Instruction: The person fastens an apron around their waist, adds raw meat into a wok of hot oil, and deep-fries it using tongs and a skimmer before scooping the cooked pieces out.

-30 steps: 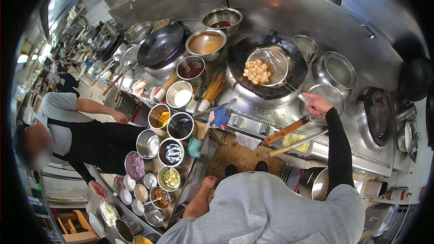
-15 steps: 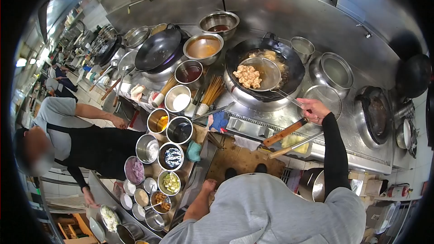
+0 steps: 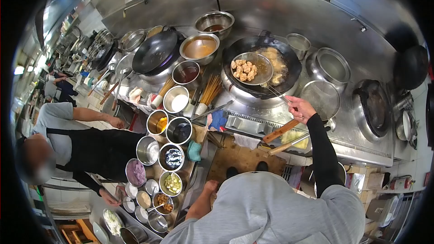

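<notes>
I have the right hand (image 3: pixel 300 108) closed around the handle of a skimmer (image 3: pixel 263 73); its mesh, loaded with golden-brown pieces (image 3: pixel 244 69), is ahead and left of that hand, over the wok (image 3: pixel 291 68). A round strainer (image 3: pixel 321 98) lies just right of it. The left hand (image 3: pixel 210 186), well apart, looks curled; I cannot tell whether it grips anything.

— What setting is shown?
— A commercial kitchen. A wok (image 3: pixel 293 65) of food and oil and a second wok (image 3: pixel 156 53) sit on a long steel range (image 3: pixel 343 129) before a metal wall (image 3: pixel 280 9).
— Further evidence?
— Steel bowls (image 3: pixel 158 221) of sauces and cut ingredients crowd the tabletop (image 3: pixel 199 132); a co-worker wears a dark apron (image 3: pixel 104 149).
</notes>
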Available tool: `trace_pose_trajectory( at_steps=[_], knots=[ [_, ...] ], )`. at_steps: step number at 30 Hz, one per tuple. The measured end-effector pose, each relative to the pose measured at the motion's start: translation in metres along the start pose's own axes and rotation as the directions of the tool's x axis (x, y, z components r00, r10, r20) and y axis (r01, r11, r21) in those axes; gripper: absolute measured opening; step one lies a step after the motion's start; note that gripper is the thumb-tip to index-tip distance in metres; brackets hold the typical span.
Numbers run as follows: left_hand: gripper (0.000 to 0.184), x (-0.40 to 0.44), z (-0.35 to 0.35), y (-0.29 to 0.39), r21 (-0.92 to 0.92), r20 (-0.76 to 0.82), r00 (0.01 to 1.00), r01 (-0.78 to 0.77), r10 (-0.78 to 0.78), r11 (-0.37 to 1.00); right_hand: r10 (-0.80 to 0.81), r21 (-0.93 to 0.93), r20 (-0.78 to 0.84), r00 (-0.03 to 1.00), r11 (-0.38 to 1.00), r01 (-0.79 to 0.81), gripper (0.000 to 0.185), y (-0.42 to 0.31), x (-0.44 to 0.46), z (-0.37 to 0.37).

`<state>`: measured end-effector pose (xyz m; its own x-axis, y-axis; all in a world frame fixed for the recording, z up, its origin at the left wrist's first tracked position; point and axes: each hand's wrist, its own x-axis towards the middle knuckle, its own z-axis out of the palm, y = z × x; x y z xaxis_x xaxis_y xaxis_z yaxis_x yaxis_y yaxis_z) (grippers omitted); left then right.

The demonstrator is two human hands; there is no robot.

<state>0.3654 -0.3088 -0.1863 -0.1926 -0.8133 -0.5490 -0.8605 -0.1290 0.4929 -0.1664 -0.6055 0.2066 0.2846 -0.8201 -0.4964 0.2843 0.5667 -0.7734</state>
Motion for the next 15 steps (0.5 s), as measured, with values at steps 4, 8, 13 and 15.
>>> trace_pose_trajectory(
  at_steps=[4,8,13,15],
  knots=[
    [0.037,-0.007,-0.004,0.005,0.33,0.119,0.986,-0.147,0.114,0.933,-0.042,0.072,-0.005,0.999,0.997,0.042,0.064,0.01,-0.012,0.0],
    [0.036,-0.011,-0.017,0.018,0.318,0.195,0.981,-0.074,0.011,0.945,-0.075,0.148,-0.037,0.997,0.986,0.079,0.064,0.02,-0.031,0.007],
    [0.037,0.011,-0.002,0.007,0.155,0.099,0.995,0.004,-0.019,0.988,-0.174,0.224,-0.072,0.982,0.957,0.186,0.06,0.03,-0.066,0.002],
    [0.037,0.001,-0.023,0.035,-0.031,0.038,0.991,0.127,-0.126,0.991,-0.221,0.218,-0.115,0.968,0.946,0.242,0.058,0.032,-0.085,-0.01]
  ],
)
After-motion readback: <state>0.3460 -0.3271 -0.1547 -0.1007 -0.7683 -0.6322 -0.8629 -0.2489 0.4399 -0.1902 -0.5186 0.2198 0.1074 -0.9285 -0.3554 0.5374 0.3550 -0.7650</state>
